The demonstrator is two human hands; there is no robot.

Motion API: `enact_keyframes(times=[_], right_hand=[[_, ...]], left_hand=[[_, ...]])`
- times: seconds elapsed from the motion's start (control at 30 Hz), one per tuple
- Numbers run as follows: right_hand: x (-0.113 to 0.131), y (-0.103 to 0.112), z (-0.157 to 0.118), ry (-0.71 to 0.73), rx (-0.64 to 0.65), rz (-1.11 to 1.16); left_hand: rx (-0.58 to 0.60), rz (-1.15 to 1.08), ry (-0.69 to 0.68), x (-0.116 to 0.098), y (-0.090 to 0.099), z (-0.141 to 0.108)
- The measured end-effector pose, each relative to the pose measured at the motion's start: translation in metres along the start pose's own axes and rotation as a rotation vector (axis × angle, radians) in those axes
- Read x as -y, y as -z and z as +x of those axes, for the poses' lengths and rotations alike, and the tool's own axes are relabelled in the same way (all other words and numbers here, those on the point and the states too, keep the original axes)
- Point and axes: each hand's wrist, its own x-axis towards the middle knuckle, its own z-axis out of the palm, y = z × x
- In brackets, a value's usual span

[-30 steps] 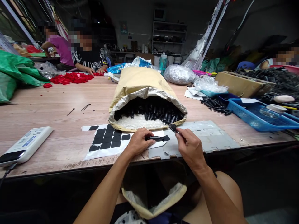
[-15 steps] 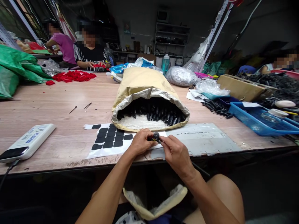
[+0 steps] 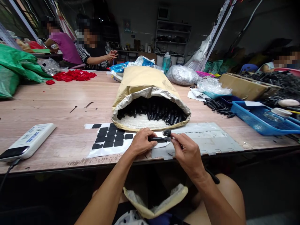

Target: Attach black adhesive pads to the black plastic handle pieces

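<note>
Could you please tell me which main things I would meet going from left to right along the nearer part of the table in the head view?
White device, black square pads, left hand, black rod, right hand, blue basket.

Parts in sack on table; sheet before sack, power bank further left, basket right.

Workshop around me: pale wood-grain table, co-worker in black-and-white top, heaped small red pieces, tan sack of slender black parts.
</note>
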Motion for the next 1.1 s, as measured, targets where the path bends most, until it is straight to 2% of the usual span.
enact_keyframes(times=[0.1,0.27,0.37,0.57,0.83,0.93,1.03,1.1], right_hand=[[-0.017,0.01,0.006,-0.047,-0.043,-0.044],[-0.059,0.018,0.007,-0.168,-0.012,-0.271],[-0.074,0.015,0.003,-0.151,-0.001,-0.373],[-0.071,0.007,-0.005,-0.089,-0.075,-0.512],[-0.073,0.004,-0.006,-0.08,-0.09,-0.529],[-0.073,0.004,-0.006,-0.087,-0.084,-0.526],[-0.071,0.004,-0.007,-0.089,-0.081,-0.526],[-0.071,0.004,-0.007,-0.094,-0.081,-0.53]], left_hand=[[0.015,-0.01,0.007,-0.001,0.002,0.0],[0.024,-0.064,0.027,0.002,0.003,0.0],[0.031,-0.074,0.012,0.002,0.003,0.0],[0.035,-0.077,0.015,-0.001,0.005,-0.002],[0.057,-0.031,-0.005,0.003,0.002,0.001],[0.083,-0.044,-0.005,-0.008,0.01,-0.003],[0.212,-0.211,0.029,-0.035,0.026,-0.019],[0.434,-0.379,0.045,-0.053,0.031,-0.036]])
